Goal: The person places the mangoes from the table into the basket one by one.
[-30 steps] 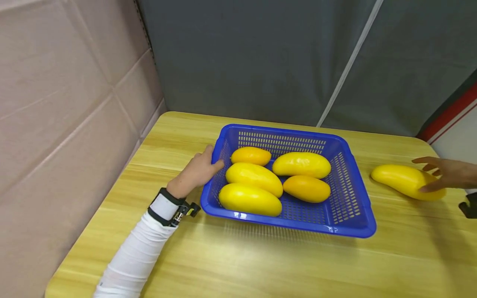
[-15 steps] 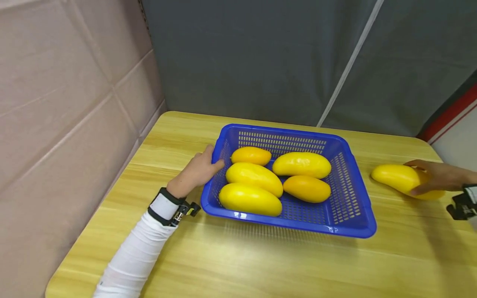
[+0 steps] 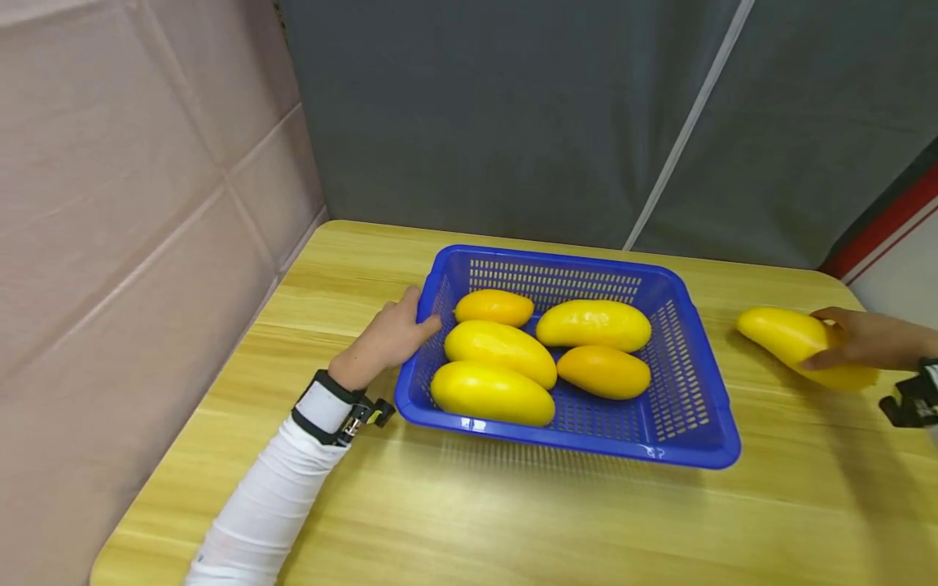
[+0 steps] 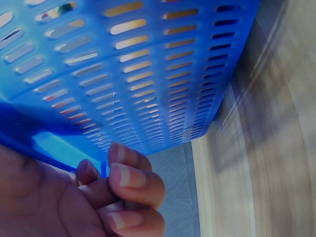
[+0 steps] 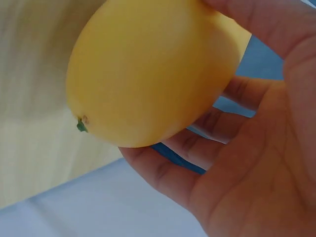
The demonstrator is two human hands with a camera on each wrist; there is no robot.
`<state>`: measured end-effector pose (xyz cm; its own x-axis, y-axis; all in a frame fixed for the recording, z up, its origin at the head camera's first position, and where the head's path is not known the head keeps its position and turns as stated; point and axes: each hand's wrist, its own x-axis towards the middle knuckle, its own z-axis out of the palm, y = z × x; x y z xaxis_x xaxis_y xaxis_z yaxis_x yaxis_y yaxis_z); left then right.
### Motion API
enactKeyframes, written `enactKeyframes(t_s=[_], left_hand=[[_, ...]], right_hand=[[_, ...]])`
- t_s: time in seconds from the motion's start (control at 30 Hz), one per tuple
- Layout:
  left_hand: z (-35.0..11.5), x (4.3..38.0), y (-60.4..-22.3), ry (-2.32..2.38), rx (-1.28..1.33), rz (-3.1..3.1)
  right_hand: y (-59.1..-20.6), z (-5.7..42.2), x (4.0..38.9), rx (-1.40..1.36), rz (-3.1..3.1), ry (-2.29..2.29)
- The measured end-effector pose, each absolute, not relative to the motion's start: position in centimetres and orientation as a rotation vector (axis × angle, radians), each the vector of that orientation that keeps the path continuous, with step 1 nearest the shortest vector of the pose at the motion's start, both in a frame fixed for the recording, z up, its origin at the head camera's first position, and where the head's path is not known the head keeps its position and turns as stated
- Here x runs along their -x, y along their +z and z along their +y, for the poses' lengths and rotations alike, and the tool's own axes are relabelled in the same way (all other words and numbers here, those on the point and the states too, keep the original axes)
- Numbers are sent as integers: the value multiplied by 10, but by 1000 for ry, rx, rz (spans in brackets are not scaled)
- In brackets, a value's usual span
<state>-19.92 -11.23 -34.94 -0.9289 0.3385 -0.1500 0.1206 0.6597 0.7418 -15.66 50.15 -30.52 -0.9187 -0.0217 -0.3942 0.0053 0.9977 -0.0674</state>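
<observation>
A blue plastic basket [image 3: 586, 452] with slotted walls stands on the table. Several yellow and orange-yellow mangoes lie in it, among them a bright yellow mango [image 3: 493, 394] at the near left. My left hand [image 3: 387, 338] holds the basket's left rim, thumb over the inside and fingers outside; in the left wrist view its fingertips [image 4: 132, 177] curl beneath the rim. At the far right my right hand [image 3: 875, 340] grips a large yellow mango [image 3: 787, 334] from above. The right wrist view shows this mango's rounded end [image 5: 143, 74] with a green stem stub, thumb and fingers around it.
The wooden table [image 3: 513, 521] bears everything here. A grey curtain [image 3: 476, 122] hangs behind its back edge, and a pale padded wall [image 3: 132, 244] runs along the left. A red and white panel [image 3: 897, 236] stands beyond the right end.
My right hand has closed around the mango at the right, and the mango's left end has risen and shifted slightly. The left hand and the basket have stayed where they were.
</observation>
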Motion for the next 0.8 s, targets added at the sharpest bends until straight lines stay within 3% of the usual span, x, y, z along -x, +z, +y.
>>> enactKeyframes(t_s=[0.8], left_hand=[[-112,198,-348,1118,-365,2613]], right_hand=[[-233,426,162,72,2879,-59]])
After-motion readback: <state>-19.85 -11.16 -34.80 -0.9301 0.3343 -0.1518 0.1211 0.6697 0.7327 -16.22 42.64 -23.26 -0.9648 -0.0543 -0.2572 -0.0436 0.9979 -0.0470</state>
